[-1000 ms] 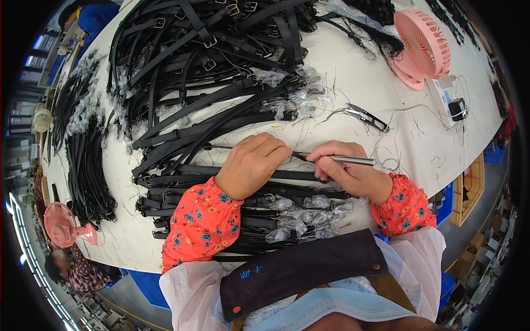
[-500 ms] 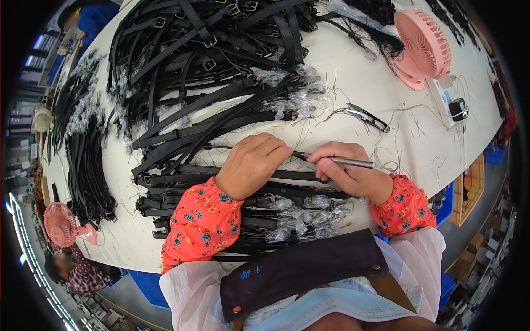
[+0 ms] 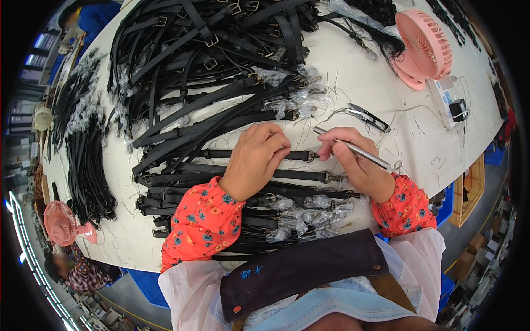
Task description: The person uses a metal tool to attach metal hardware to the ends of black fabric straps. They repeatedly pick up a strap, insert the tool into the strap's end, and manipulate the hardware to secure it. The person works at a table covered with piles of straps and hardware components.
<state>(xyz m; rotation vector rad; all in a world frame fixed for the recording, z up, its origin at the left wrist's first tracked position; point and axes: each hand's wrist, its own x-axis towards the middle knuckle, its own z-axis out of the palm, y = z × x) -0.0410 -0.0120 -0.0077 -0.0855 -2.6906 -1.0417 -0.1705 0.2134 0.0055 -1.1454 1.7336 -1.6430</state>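
A narrow black belt (image 3: 298, 156) lies crosswise in front of me, with a metal buckle or ring at its right end. My left hand (image 3: 255, 159) is closed over the belt, thumb and fingers pinching it. In my right hand (image 3: 356, 160) is a slim silver pen-shaped metal tool (image 3: 364, 154), slanting down to the right. The fingertips of that hand are close to the belt's buckle end; whether they touch it I cannot tell. Nearer me, more black belts (image 3: 298, 175) lie in a row, some with clear plastic wrap on their buckle ends.
Beyond my hands rises a large heap of black belts (image 3: 204, 55). Thread snips (image 3: 369, 117) lie right of it on the white table (image 3: 414, 143). A pink fan (image 3: 422, 47) and a power strip (image 3: 443, 99) stand far right. Another pink fan (image 3: 61, 223) is at left, near a seated person.
The silver tool has come away from the belt and now tilts with its left end raised. The belt's buckle end shows more plainly, and my right hand has shifted slightly.
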